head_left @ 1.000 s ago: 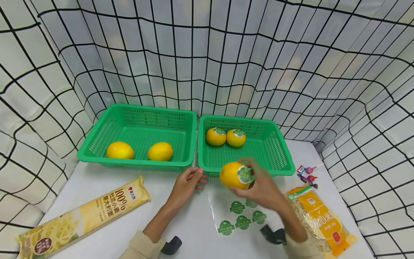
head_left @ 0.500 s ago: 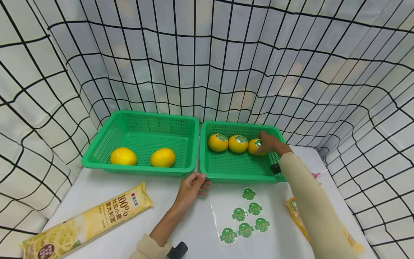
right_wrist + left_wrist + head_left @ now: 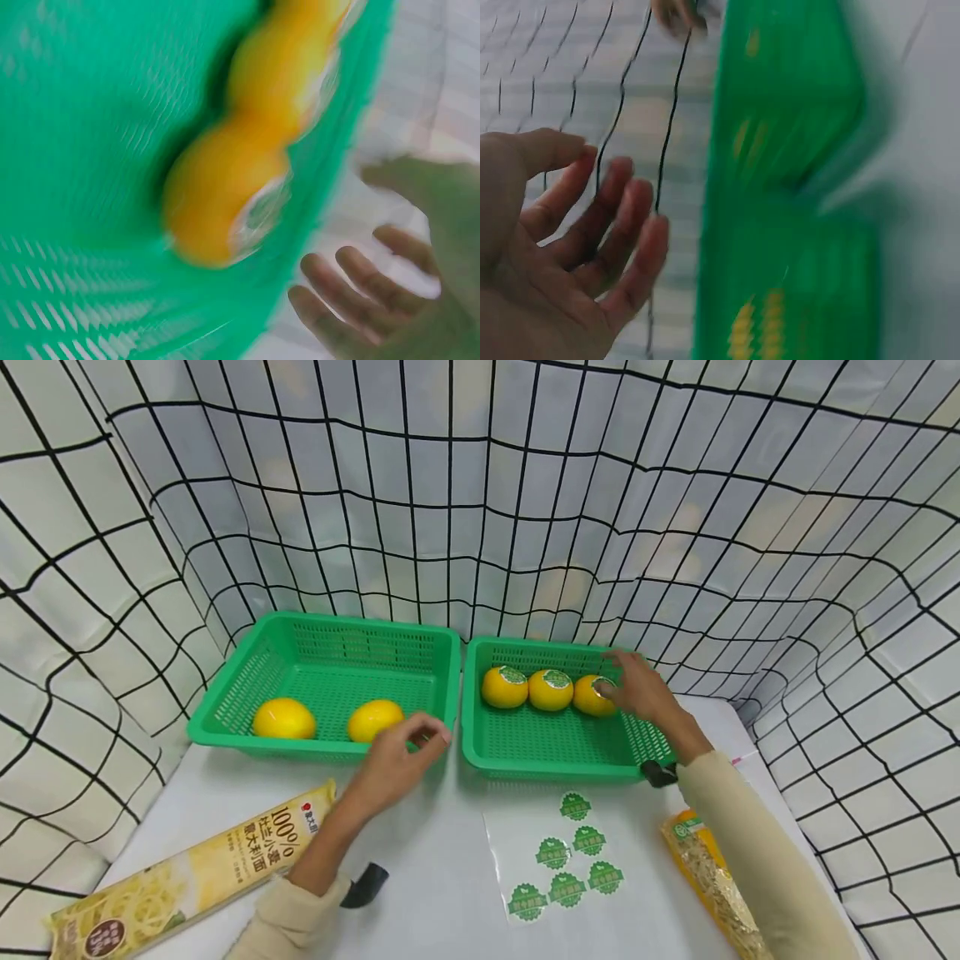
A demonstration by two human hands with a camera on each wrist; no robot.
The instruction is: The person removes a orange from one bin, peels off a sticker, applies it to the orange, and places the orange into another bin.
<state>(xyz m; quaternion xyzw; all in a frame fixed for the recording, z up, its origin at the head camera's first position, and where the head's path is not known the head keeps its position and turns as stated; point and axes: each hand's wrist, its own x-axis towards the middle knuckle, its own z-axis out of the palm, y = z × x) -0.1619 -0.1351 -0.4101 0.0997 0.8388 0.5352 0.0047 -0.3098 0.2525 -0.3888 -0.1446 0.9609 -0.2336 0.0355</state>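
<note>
Three yellow, lemon-like fruits point(image 3: 551, 691) with green stickers stand in a row in the right green basket point(image 3: 555, 770). My right hand point(image 3: 645, 695) is above the rightmost fruit point(image 3: 588, 700); the right wrist view shows its fingers spread and apart from that fruit point(image 3: 217, 195). Near the left green basket's point(image 3: 262, 747) front right corner, my left hand point(image 3: 393, 764) hangs in the air. Its fingers point(image 3: 634, 202) are loosely bent and hold nothing. Two fruits without visible stickers, one at the left point(image 3: 283, 718) and one partly behind my left hand point(image 3: 373, 720), lie in that basket.
A clear sheet with several green stickers point(image 3: 566, 889) lies on the white table. A noodle pack point(image 3: 202, 868) is at the left; a grain bag point(image 3: 708, 868) is at the right, partly under my right sleeve. Black netting point(image 3: 480, 510) surrounds the table.
My right hand carried a stickered fruit into the right basket's row, then let go and rose slightly away. My left hand has moved left from between the baskets.
</note>
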